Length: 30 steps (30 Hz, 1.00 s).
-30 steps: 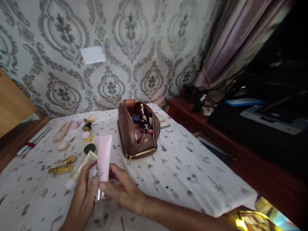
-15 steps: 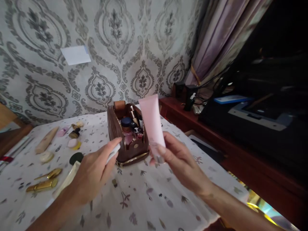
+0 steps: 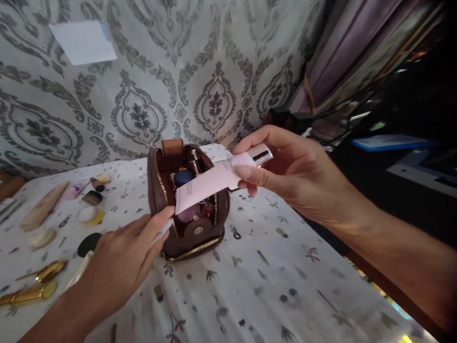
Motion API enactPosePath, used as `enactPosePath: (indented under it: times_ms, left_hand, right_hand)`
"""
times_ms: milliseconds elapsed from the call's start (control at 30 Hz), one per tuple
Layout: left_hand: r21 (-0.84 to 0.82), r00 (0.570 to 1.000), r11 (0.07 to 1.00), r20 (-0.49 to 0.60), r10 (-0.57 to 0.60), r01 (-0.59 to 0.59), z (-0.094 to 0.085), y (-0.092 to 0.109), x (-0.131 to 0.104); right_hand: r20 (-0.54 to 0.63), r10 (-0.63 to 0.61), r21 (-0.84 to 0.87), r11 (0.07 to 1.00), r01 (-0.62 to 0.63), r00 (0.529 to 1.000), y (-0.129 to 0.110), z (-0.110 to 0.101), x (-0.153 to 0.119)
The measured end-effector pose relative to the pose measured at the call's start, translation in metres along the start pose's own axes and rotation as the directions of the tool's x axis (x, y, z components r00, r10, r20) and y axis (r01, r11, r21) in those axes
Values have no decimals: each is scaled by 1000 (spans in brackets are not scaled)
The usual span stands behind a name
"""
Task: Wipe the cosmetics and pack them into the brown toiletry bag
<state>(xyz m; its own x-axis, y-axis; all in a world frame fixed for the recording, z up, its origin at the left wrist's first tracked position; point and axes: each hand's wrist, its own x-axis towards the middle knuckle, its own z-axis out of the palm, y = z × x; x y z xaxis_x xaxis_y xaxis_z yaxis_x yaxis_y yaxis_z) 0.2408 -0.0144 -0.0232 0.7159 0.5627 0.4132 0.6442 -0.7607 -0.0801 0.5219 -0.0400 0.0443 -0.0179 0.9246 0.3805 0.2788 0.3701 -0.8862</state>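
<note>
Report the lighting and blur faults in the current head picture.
Head view: deep shadow hides detail right of the purple curtain; head view: the pink tube has print too soft to read; head view: the gold tube at lower left looks blurred.

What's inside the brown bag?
Visible in the bag: a blue lid, a slim shiny item at the back, and a pinkish item nearer the front. The pink tube, held in the right hand over the opening, hides what lies beneath.

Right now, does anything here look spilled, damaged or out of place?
Nothing stands out: no spill or damage shows. The right hand holds the pink tube aslant over the open brown bag, and loose cosmetics lie on the patterned cloth beside it.
</note>
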Motion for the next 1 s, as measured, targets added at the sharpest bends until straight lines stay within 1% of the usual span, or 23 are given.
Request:
enactPosePath:
  times_ms: [100, 233, 333, 433, 533, 600, 767, 900, 1000]
  left_hand:
    - [2, 998, 1000, -61, 21, -21, 3, 1, 1]
    - [30, 993, 999, -113, 24, -21, 5, 3, 3]
    - [27, 992, 999, -121, 32, -29, 6, 3, 4]
    - [16, 993, 1000, -118, 28, -26, 7, 4, 4]
    - [-17, 993, 1000, -121, 13, -16, 9, 4, 3]
    - [-46, 993, 999, -119, -2, -3, 10, 4, 2]
    - [-103, 996, 995, -85, -16, 7, 11, 3, -1]
    - [-126, 996, 992, -89, -22, 11, 9, 2, -1]
    - [-124, 995, 992, -102, -15, 3, 8, 3, 0]
  right_hand:
    - [125, -24, -48, 998, 30, 992, 2, 7, 13]
    - [272, -42, -130, 988, 80, 961, 9, 21, 27]
    - [359, -33, -203, 973, 113, 933, 14, 31, 34]
    - [418, -30, -216, 968, 132, 908, 18, 40, 36]
    - [495, -3, -228, 964, 133, 869, 20, 47, 36]
    - [520, 21, -260, 956, 135, 854, 21, 49, 37]
    - [511, 36, -368, 912, 181, 859, 21, 49, 38]
    - [474, 87, -533, 821, 207, 876, 18, 46, 34]
    - [481, 83, -596, 760, 257, 873, 16, 44, 31]
